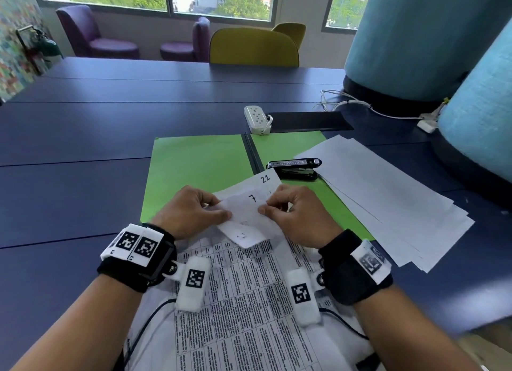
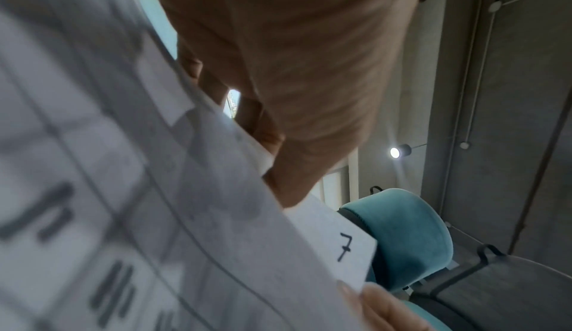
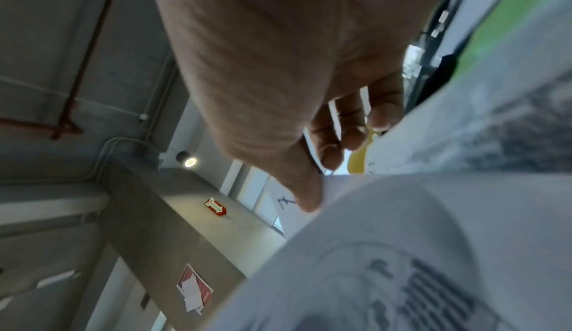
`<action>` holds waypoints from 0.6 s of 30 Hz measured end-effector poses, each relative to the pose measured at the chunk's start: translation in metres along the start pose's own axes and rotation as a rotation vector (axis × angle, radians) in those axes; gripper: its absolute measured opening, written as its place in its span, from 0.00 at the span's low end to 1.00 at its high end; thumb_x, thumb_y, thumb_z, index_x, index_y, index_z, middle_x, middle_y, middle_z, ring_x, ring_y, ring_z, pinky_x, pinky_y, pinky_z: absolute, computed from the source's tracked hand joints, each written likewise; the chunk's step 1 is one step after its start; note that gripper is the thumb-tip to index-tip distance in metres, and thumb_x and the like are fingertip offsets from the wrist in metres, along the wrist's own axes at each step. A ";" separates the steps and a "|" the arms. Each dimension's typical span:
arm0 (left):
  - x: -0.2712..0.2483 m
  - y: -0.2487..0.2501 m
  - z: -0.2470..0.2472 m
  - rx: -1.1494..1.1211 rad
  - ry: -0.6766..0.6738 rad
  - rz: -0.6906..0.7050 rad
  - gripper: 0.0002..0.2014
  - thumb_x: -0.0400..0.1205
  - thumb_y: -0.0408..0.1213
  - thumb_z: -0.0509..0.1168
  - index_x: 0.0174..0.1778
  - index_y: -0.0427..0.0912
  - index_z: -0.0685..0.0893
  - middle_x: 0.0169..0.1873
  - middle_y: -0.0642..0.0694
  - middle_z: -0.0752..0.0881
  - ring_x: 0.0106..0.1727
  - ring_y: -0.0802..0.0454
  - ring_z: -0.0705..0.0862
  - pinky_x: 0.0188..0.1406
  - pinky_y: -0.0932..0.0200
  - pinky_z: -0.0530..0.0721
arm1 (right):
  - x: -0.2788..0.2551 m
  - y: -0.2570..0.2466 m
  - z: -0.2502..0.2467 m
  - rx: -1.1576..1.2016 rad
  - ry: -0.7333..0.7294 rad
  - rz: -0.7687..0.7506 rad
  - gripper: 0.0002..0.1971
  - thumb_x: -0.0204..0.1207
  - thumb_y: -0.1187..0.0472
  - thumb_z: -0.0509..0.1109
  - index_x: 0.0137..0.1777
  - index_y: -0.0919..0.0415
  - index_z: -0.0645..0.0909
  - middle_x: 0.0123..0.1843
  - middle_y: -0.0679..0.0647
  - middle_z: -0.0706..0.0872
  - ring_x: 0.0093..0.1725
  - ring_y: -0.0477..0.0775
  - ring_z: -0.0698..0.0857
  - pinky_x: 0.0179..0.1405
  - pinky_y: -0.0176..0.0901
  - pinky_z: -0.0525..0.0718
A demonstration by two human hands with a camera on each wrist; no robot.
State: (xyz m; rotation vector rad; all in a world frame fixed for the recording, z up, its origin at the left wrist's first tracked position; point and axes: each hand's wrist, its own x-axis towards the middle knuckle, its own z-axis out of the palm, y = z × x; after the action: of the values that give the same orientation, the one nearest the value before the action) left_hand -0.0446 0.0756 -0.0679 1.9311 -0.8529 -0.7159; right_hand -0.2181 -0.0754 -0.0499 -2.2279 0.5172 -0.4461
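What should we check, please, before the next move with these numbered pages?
1. Left hand pinches the white paper sheet numbered 7: ok.
2. Right hand pinches that sheet's corner too: ok.
3. White paper sheet numbered 21 flush with it: not ok, its corner sticks out.
4. Black and silver stapler lies uncovered on the green paper folder: ok.
5. Stapler holds staples: cannot tell.

Left hand [image 1: 191,210], right hand [image 1: 295,217] close together, raised; each pinching paper [image 1: 250,204] between thumb and forefinger; forearms converging.
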 end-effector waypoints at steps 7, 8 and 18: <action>0.000 -0.001 -0.009 0.030 0.019 -0.075 0.09 0.75 0.43 0.80 0.36 0.41 0.94 0.33 0.45 0.93 0.35 0.48 0.90 0.40 0.56 0.86 | 0.001 -0.007 -0.031 -0.058 0.000 0.044 0.14 0.77 0.54 0.75 0.33 0.61 0.83 0.29 0.46 0.81 0.29 0.46 0.75 0.32 0.40 0.75; 0.000 -0.001 -0.010 0.036 0.020 -0.077 0.09 0.74 0.44 0.80 0.36 0.42 0.94 0.34 0.47 0.94 0.38 0.46 0.91 0.44 0.55 0.87 | -0.002 -0.003 -0.033 -0.140 -0.142 0.096 0.15 0.77 0.51 0.76 0.33 0.60 0.83 0.28 0.45 0.82 0.27 0.46 0.76 0.31 0.43 0.76; -0.003 -0.001 -0.010 0.013 0.014 -0.085 0.09 0.73 0.46 0.81 0.34 0.44 0.94 0.34 0.46 0.94 0.43 0.40 0.92 0.55 0.43 0.88 | -0.034 0.025 -0.056 -0.152 -0.218 0.234 0.10 0.78 0.58 0.75 0.35 0.58 0.88 0.29 0.53 0.87 0.29 0.46 0.81 0.37 0.50 0.84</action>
State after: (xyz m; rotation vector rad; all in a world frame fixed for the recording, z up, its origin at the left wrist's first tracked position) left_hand -0.0390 0.0835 -0.0641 1.9916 -0.7718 -0.7478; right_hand -0.2793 -0.1082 -0.0388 -2.2887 0.7037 -0.0429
